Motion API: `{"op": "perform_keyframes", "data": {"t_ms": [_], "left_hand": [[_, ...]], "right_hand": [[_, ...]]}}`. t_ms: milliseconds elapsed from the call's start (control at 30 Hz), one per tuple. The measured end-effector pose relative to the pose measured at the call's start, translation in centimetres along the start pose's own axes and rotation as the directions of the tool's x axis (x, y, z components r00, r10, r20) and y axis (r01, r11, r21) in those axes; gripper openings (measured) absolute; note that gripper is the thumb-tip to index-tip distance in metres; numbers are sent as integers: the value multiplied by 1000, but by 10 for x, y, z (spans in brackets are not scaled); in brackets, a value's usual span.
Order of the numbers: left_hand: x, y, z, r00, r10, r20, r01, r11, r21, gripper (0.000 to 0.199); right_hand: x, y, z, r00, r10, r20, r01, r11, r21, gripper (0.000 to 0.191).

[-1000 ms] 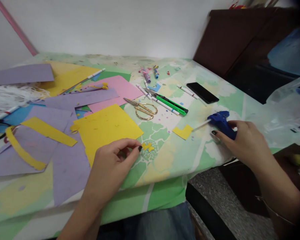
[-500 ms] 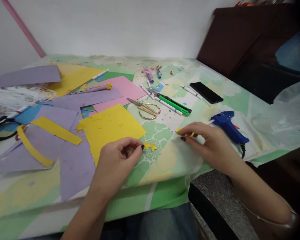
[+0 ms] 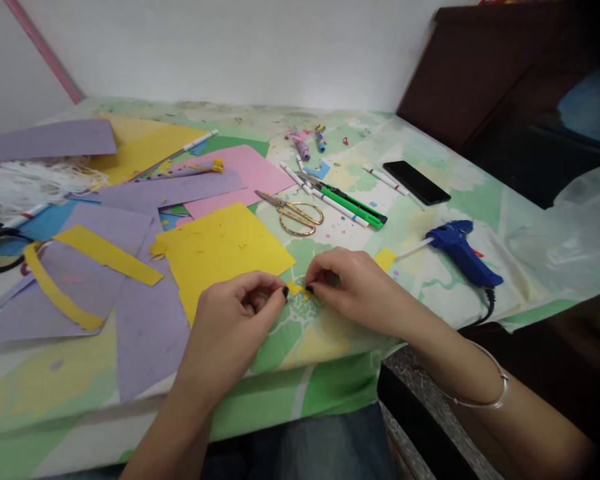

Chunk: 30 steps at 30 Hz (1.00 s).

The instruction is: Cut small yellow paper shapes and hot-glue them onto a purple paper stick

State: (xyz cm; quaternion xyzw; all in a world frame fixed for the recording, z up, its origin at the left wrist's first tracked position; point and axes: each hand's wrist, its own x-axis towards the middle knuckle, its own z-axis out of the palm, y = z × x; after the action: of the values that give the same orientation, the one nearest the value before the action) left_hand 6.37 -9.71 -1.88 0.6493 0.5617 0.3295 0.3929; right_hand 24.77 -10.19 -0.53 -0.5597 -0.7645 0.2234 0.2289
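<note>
Small yellow cut-out pieces (image 3: 297, 289) are between my two hands over the flowered tablecloth. My left hand (image 3: 245, 307) pinches the left edge of them between thumb and index finger. The fingertips of my right hand (image 3: 340, 283) are closed at their right side. A yellow sheet (image 3: 225, 247) lies beyond my left hand, and gold-handled scissors (image 3: 293, 213) rest behind both hands. Beside my right wrist is a small yellow paper piece (image 3: 385, 259), near the tip of a blue glue gun (image 3: 463, 253).
A green cutter (image 3: 353, 208), white sticks (image 3: 337, 205) and a black phone (image 3: 417, 182) lie farther back. Purple sheets (image 3: 145, 320), a pink sheet (image 3: 250, 170), yellow strips (image 3: 107, 255) and white yarn (image 3: 35, 183) spread over the left. Two small rolled figures (image 3: 303, 145) lie at the back.
My right hand has moved left, from beside the small yellow paper piece to the yellow cut-outs at my left fingertips. That paper piece is now uncovered. My left hand has barely moved.
</note>
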Motion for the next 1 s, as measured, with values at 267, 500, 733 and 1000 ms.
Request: {"op": "perform_keyframes", "data": {"t_ms": [267, 500, 733, 1000], "left_hand": [[-8, 11, 8, 989, -87, -120, 34, 921, -389, 9], [-15, 24, 30, 973, -99, -207, -26, 849, -528, 8], [-22, 26, 40, 960, -142, -240, -43, 775, -630, 9], [-31, 26, 42, 926, -92, -365, -152, 795, -587, 6]], "right_hand": [[-8, -8, 23, 843, 490, -221, -137, 594, 793, 8], [-11, -38, 39, 708, 684, -176, 82, 169, 982, 14], [-11, -62, 52, 692, 699, -178, 143, 109, 984, 14], [-9, -71, 60, 616, 762, -197, 229, 66, 971, 18]]}}
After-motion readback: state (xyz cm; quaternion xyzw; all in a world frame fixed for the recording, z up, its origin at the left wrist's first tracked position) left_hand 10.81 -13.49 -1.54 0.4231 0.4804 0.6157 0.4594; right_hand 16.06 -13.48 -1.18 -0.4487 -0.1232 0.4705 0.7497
